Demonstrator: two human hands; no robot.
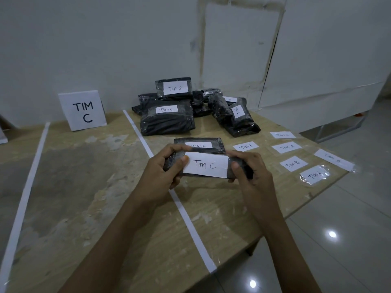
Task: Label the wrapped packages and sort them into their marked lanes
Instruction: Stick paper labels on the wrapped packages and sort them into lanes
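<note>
Worn, pale wood-grain covers the counter (pixel 105 208), and glossy floor tiles (pixel 338 229) show past its near right edge. A white tape strip (pixel 190 220) runs from the near edge away toward the wall, with a second strip (pixel 27 176) well to the left of it; the two bound a lane.

Two bare forearms reach in from the bottom of the view. The left grip (pixel 163 172) and the right grip (pixel 251 176) together clasp a small black wrapped package (pixel 234 159), one at each end, raised over the nearer strip. Its white label (pixel 206 164) reads "Tim C". The left thumb lies on the label's left edge and the right thumb presses just beside its right edge.

Just behind it, a second black package (pixel 198 140) lies flat on the counter, also marked "Tim C". To the right, six loose paper labels (pixel 293 163) are spread on the counter; one reads "Tim B", several read "Tim A", and the rest are too faint to read.

Farther back sits a pile of black packages (pixel 167 121). A large one in front is labelled "Tim C", a smaller one (pixel 174 87) marked "Tim B" rests on top, and another "Tim B" package (pixel 239 113) leans at the right.

At the far end of the lane, a white sign (pixel 82 111) stands against the grey wall (pixel 105 39), reading "TIM C".
</note>
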